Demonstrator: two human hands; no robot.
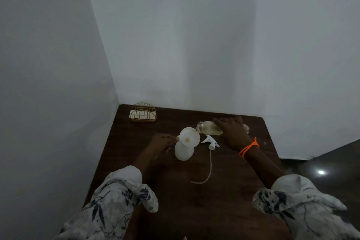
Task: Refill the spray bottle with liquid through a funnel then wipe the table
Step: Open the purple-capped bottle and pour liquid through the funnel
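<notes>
1. The spray bottle [183, 151] is white and stands near the middle of the brown table [224, 210]. Its top is off.
2. A white funnel [190, 137] sits in the bottle's neck.
3. The bottle looks like thin plastic, so it is likely light and easy to tip. With the wide funnel on top it may wobble. A good place to hold it is low on its round body, or at the funnel's rim.
4. The left hand [162, 141] is just left of the bottle. Its fingertips pinch the funnel's rim to keep it steady.
5. The right hand [232, 131] is wrapped around a clear bottle [209, 127] with pale yellow liquid in it. This bottle is tipped on its side, with its mouth at the funnel's far right edge. It looks smooth, so it may be slippery if wet.
6. Both arms reach forward from the near side, a bit bent. An orange band [249, 148] is on the right wrist.
7. The spray head [210, 141] lies on the table right of the bottle, with its thin tube [209, 169] curling toward the near side.
8. A gold wire holder [143, 112] with a pale cloth or napkin sits at the far left corner.
</notes>
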